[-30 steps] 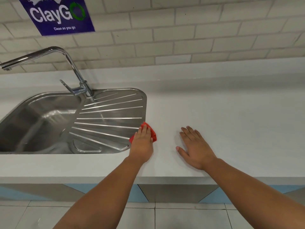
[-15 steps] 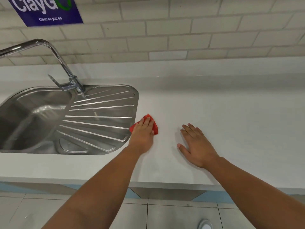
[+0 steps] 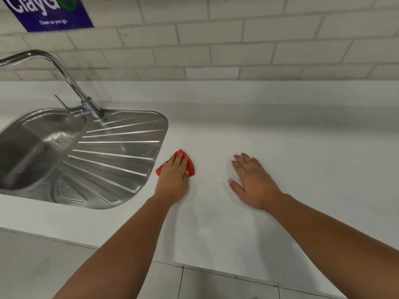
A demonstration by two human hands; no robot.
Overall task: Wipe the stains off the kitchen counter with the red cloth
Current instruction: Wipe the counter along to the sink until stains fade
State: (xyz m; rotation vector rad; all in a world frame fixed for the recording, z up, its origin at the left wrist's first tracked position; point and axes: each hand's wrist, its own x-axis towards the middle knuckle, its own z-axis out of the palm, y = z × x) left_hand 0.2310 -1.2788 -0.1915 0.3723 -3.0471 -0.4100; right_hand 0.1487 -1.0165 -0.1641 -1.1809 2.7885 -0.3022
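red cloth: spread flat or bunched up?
Bunched up. The red cloth shows only as a small crumpled wad poking out from under the left hand pressing it onto the counter.

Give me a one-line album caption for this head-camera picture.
A left hand presses a red cloth onto the white counter beside the steel sink, while the right hand rests flat nearby.

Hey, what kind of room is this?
Most likely a shared or workplace kitchen. A steel sink with a drainboard and tap is set into a white counter. The tiled wall carries a "Clean as you go" sign.
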